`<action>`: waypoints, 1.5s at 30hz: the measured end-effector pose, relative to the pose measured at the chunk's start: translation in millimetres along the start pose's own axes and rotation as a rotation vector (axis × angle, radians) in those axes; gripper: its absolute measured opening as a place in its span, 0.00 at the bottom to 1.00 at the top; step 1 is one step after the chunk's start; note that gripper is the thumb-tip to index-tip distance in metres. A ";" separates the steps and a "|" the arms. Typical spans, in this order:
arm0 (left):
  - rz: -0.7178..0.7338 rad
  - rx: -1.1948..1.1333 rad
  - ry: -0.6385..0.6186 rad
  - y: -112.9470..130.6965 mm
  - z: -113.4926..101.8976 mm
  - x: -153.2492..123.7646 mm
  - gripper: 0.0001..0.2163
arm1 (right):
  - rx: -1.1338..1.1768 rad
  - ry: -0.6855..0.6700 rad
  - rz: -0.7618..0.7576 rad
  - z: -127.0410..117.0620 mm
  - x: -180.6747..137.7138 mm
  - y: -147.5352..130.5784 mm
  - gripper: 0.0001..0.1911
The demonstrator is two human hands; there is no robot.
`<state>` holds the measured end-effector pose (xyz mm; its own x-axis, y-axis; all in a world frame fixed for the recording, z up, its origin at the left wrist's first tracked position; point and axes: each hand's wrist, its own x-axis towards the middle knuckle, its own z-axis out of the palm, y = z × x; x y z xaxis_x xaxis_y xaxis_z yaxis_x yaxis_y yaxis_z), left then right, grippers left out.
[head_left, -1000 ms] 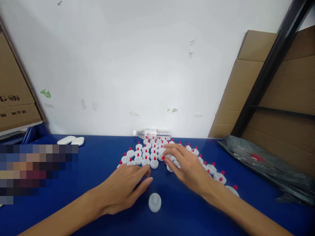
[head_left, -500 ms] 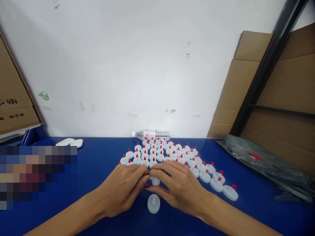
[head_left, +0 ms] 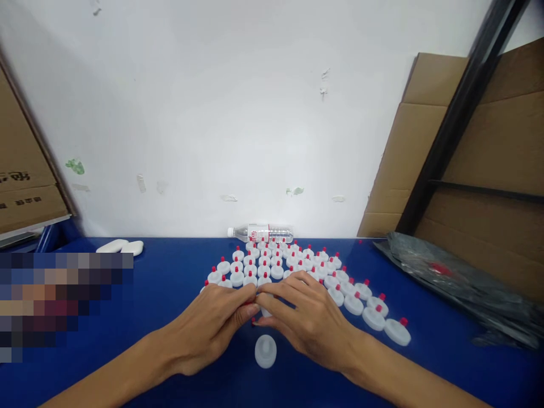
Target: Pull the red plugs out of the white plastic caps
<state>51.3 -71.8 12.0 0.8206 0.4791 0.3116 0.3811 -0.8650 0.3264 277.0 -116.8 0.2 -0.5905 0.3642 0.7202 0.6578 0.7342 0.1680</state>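
My left hand (head_left: 212, 328) and my right hand (head_left: 306, 320) meet fingertip to fingertip over the blue table (head_left: 170, 283). Between the fingers sits a white cap (head_left: 266, 310), mostly hidden, with a small red bit (head_left: 253, 323) showing just below the left fingertips. Both hands have their fingers curled in a pinch around it. A plain white cap without a red tip (head_left: 266, 351) lies on the table just in front of the hands. Behind them stand several rows of white caps with red tips (head_left: 272, 263).
A clear water bottle (head_left: 260, 232) lies against the white wall. Two white oval pieces (head_left: 119, 246) rest at the far left. A black plastic bag (head_left: 459, 283) lies at the right below leaning cardboard (head_left: 488, 170). Cardboard boxes (head_left: 21, 175) stand at the left.
My right hand came back from the rows of caps to meet my left hand near the table's front. A white cap now sits between the fingers of both hands.
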 end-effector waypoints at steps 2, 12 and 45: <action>-0.018 -0.023 0.009 -0.3 0.4 -0.5 0.17 | -0.064 0.042 -0.029 -1.9 -0.1 3.3 0.07; -0.130 0.233 -0.029 2.0 1.4 3.9 0.08 | 0.122 -0.017 0.269 -5.2 0.0 15.4 0.06; -0.199 0.168 0.089 -0.8 2.2 1.4 0.12 | 0.154 -0.107 0.225 -1.0 -2.6 14.6 0.07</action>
<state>53.1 -70.8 10.2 0.6846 0.6467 0.3363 0.6025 -0.7617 0.2384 288.6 -107.5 1.5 -0.4893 0.5804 0.6509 0.7039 0.7035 -0.0982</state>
